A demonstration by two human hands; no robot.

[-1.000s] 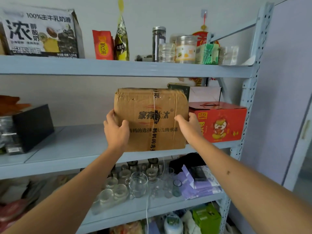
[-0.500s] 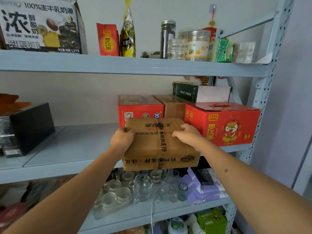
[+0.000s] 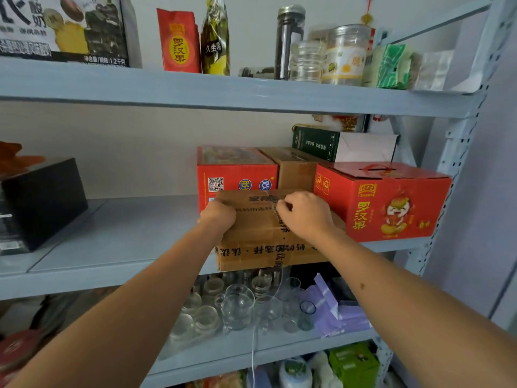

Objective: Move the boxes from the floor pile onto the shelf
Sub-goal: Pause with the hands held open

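A brown taped cardboard box (image 3: 265, 247) lies flat on the grey middle shelf (image 3: 126, 236), its front end sticking out past the shelf's front edge. My left hand (image 3: 219, 215) grips the box's upper left edge with curled fingers. My right hand (image 3: 305, 214) sits on the box's top, fingers bent and thumb pressed against the taped surface. The box is wedged between a red box (image 3: 232, 169) behind it and a red carry box (image 3: 386, 203) at its right.
A brown carton (image 3: 293, 169) and a green-and-white box (image 3: 335, 144) stand at the shelf's back right. A black box (image 3: 42, 200) occupies the left end. Jars and packets line the upper shelf (image 3: 223, 93). Glassware (image 3: 237, 306) crowds the shelf below.
The box went from upright in front of the shelf to lying flat on it, then slid further back. My right hand's fingers have curled on top.
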